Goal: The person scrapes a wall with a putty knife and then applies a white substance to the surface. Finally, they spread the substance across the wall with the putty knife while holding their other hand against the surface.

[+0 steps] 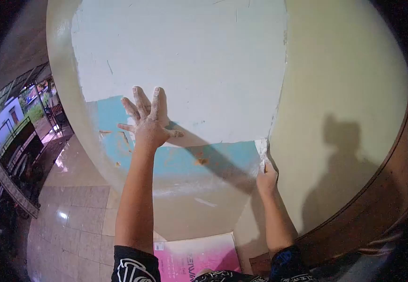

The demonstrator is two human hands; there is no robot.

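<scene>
Wall (pixel 345 70), mid-skimming: your left hand (pixel 148 123) flat, fingers splayed; right hand (pixel 266 176) at 4 o'clock clamps scraper (pixel 261 149); next stroke needs steady pressure.

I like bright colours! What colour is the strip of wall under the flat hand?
Light blue strip below the left hand, clearest in the head view.

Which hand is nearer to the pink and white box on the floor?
Right. The right hand grips a white scraper at the wall's corner, above and slightly right of the pink and white box. The left hand lies flat on the wall, much higher and farther left.
</scene>
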